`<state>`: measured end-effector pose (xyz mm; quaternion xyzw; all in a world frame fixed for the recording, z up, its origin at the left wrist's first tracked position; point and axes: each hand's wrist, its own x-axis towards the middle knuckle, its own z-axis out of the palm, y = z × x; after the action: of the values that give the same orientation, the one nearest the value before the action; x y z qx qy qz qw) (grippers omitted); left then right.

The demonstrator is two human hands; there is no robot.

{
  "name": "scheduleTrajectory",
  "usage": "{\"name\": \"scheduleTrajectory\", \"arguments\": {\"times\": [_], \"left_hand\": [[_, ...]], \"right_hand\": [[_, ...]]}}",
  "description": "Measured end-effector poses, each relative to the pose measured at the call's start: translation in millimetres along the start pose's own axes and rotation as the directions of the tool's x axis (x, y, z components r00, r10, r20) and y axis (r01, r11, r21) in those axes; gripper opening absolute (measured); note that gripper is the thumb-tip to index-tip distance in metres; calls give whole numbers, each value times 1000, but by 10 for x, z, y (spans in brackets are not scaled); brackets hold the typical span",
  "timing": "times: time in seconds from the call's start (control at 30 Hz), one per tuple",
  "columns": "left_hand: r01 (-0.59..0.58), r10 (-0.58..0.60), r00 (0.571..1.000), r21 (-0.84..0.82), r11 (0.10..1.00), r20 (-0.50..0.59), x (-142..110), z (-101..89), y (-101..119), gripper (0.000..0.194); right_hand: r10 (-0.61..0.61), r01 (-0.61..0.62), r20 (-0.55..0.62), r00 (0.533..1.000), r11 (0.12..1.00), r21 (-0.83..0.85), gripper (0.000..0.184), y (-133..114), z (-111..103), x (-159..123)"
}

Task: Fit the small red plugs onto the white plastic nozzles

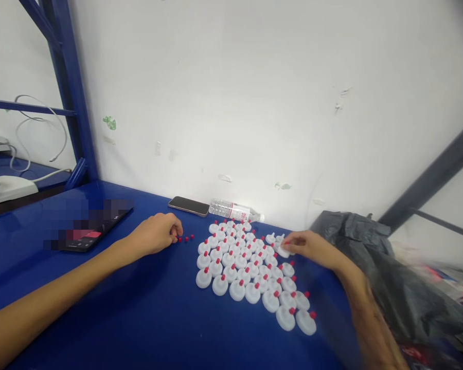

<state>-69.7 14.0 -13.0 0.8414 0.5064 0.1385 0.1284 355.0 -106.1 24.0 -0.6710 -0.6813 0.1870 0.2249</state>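
My left hand [160, 234] rests over the blue table with its fingers curled into a pinch. What lies between those fingertips is hidden. Right beside them are a few tiny red caps [186, 239]. My right hand [306, 247] has its thumb and fingers closed on a white nozzle cap [283, 252], with a bit of red showing at the fingertips. Behind it stand white nozzle caps without red tips [270, 238]. Between my hands, many round white nozzle caps with red tips [237, 290] stand close together in rough rows.
A phone [189, 205] and a clear plastic bottle [235, 209] lie along the wall. A dark tablet-like device [85, 242], partly blurred out, sits at the left. Black plastic bags [386, 272] crowd the right edge, and a blue metal post [75, 92] rises at the left.
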Motion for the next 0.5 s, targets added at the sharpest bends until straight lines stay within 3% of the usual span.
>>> {"name": "scheduleTrajectory", "arguments": {"times": [0.13, 0.2, 0.27, 0.37, 0.43, 0.5], "left_hand": [[-14, 13, 1000, -40, 999, -16, -4, -30, 17, 33], [-45, 39, 996, -71, 996, -78, -21, -60, 78, 37], [-110, 93, 977, -77, 991, -193, -55, -90, 180, 36], [-237, 212, 904, -22, 971, -370, -138, -108, 366, 30], [-330, 316, 842, 46, 943, -437, -206, -89, 474, 29], [-430, 421, 795, 85, 899, -436, -270, -46, 550, 26]], "right_hand": [[50, -54, -299, 953, 999, -5, 32, -64, -71, 8], [46, -21, -374, 926, 997, 71, 33, -142, -34, 28], [-4, 38, -406, 914, 996, 77, 32, -253, 51, 55], [-132, 112, -427, 895, 991, -70, 29, -469, 227, 82], [-232, 175, -403, 885, 969, -173, 30, -639, 356, 71], [-315, 254, -331, 890, 943, -214, 36, -823, 481, 34]]}}
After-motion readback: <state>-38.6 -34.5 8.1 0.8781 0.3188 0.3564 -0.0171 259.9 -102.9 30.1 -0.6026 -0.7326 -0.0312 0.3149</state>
